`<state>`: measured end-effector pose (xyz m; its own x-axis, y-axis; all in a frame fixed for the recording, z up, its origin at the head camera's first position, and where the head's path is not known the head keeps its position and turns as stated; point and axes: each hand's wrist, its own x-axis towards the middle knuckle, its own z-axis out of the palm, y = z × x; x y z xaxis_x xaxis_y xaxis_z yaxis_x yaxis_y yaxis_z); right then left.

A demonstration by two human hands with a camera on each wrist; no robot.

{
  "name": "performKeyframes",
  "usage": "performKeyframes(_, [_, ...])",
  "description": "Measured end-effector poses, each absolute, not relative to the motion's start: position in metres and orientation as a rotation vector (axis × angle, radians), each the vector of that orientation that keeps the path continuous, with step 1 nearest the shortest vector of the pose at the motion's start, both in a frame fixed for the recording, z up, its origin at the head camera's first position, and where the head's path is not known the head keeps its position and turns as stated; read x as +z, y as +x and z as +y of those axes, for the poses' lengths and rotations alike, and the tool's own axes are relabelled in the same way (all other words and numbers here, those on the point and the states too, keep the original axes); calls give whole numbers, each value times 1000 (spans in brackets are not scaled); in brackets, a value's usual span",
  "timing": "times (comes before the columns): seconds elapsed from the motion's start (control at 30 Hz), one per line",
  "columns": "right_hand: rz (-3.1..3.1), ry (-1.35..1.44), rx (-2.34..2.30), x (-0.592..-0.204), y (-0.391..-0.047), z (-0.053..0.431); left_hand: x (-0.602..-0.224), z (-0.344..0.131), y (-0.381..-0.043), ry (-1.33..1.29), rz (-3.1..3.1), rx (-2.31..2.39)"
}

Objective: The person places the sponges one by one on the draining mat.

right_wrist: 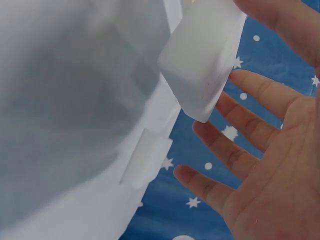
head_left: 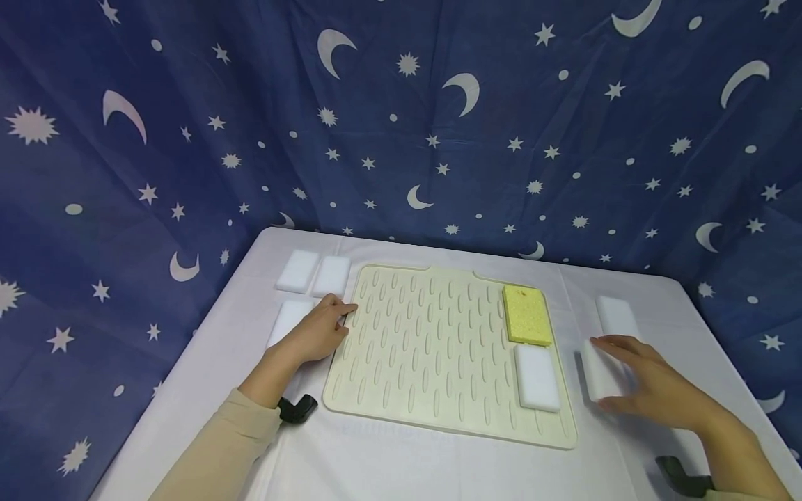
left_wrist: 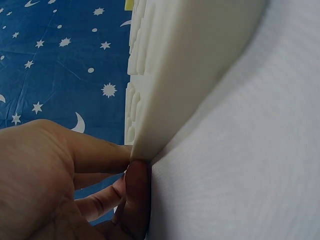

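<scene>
At lower right, the right hand (head_left: 654, 381) pinches a white sponge (head_left: 600, 372), long axis running up the frame; left of it, mid-frame, lies the mat (head_left: 426, 348), left edge pinched by the left hand (head_left: 313, 331).

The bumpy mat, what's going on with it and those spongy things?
A person's left hand pinches the left edge of the cream mat, while their right hand holds a white block to its right. On the mat's right side lie a yellow sponge and a second white block. Three more lie left of the mat, one beyond the right hand.
</scene>
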<state>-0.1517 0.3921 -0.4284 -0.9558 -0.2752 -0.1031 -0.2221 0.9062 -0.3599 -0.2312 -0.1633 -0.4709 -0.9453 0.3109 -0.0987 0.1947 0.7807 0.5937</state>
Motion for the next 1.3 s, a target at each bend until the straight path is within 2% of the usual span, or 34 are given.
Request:
performKeyframes(0.4, [2969,-556,-543,-420,-166,372,-469,-162,-232,402,2777,902])
performKeyframes(1.3, [2918,-518,-426,-403,-201,328,-471,-163,-231,402,2773,905])
